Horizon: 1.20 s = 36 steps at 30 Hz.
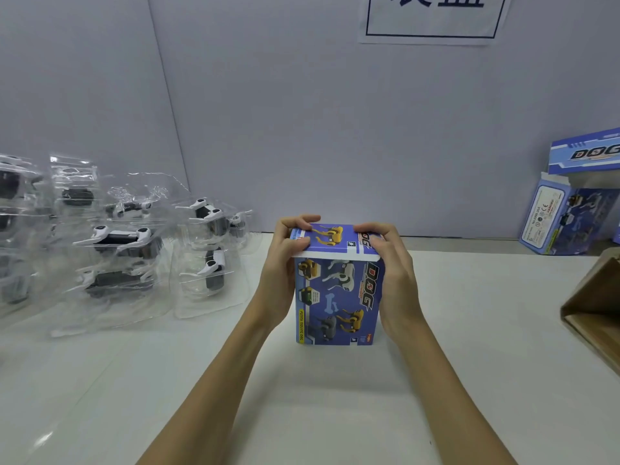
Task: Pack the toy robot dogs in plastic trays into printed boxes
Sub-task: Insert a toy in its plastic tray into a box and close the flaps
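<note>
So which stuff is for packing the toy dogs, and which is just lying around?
For the job:
- blue printed box, gripped by left hand and right hand
- toy dogs in clear trays
- open printed box

Just lying around:
- brown carton
- wall sign

Two bare forearms reach in from the lower edge, sleeveless as far as visible. Both hands, left [285,263] and right [396,273], wear no gloves, rings or watches.

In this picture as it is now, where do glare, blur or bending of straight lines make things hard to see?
Head view: glare on the clear trays hides much of the toy dogs inside; the left edge is blurred; the wide lens slants the wall seam; the box in both hands is sharp, its print readable.
</note>
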Available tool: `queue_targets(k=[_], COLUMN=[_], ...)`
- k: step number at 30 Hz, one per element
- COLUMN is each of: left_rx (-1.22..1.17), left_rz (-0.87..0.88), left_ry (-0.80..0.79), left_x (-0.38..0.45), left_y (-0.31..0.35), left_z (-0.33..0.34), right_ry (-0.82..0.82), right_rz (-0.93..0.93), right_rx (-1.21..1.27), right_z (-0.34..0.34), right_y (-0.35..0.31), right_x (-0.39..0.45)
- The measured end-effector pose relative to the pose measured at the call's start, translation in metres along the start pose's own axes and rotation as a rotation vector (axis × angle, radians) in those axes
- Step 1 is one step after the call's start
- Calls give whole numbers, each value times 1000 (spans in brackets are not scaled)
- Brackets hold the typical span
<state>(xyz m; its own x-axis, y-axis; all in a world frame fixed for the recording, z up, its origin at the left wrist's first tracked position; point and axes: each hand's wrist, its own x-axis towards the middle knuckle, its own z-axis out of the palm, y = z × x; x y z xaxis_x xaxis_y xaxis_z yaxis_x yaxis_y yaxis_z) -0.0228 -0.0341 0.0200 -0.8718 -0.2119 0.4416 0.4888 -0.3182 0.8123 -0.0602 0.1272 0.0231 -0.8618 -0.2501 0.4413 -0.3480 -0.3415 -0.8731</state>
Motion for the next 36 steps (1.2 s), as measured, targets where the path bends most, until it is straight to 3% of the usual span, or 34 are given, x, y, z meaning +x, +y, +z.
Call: queue_targets(k=[7, 15, 19, 22, 25, 28, 30, 33, 36], left_rx=[166, 214, 194, 181, 219, 288, 386, 728, 1094], left_rz=[87, 36, 6, 18, 19, 65, 134, 261, 364], left_ry=[42, 36, 59, 83, 108, 78, 127, 288, 83], left_x=[-11, -9, -9, -7, -6, -6, -6, -8, -11], left_y=[-18, -10, -10, -11, -14, -20, -28, -33, -33], left_z=[5, 10, 11, 10, 7, 4, 4, 3, 3], right_ry=[14, -136, -31, 25, -18, -9, 72, 256, 331], right_rz=[-74, -82, -189, -220, -114, -111, -186, -248, -177], right_rx=[-113, -189, -316, -234, -53, -98, -228, -273, -71], right_z=[-3, -14, -7, -5, -6, -6, -4, -2, 0], right_y=[2, 7, 15, 19, 15, 14, 14, 18, 18], right_x=[0, -7, -9, -11, -11, -6, -5, -8, -14])
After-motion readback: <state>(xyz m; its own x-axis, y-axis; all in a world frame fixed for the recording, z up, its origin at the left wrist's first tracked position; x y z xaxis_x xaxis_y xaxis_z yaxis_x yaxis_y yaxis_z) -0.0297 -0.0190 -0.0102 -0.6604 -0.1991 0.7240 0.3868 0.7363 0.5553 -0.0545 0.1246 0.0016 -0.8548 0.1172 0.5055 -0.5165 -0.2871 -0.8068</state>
